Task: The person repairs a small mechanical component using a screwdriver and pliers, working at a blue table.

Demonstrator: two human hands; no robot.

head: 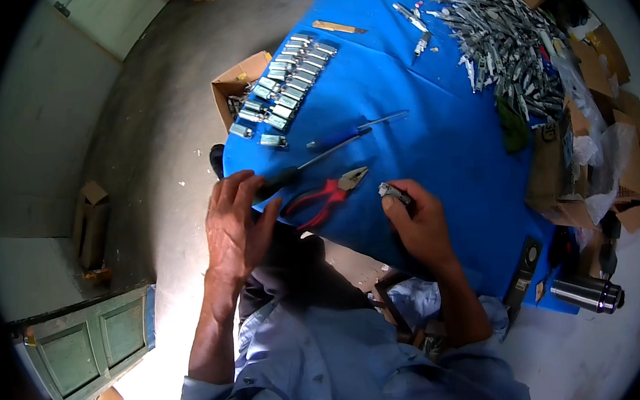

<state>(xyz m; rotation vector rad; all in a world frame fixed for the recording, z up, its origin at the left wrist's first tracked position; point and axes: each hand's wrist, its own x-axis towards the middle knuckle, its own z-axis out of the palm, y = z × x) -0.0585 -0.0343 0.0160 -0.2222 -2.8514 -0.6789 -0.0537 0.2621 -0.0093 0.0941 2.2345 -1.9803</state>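
Observation:
My right hand (420, 220) grips a small grey and metallic part (394, 192) between thumb and fingers, over the blue-covered table. At the table's near left edge, my left hand (239, 217) is at the dark handle of a screwdriver (316, 158), with thumb and fingers apart; whether it touches the handle is not clear. Combination pliers with red and black handles (330, 192) lie between the hands. Beyond them lies a screwdriver with a blue handle (343, 135). Small metal-cased units (294, 86) stand in rows at the table's left edge.
A large heap of slim grey parts (505, 44) covers the far right. Open cardboard boxes (550, 182) with plastic wrap stand at the right, near a steel flask (584, 293). A utility knife (338, 27) lies at the far edge. An open carton (237, 82) is beside the table.

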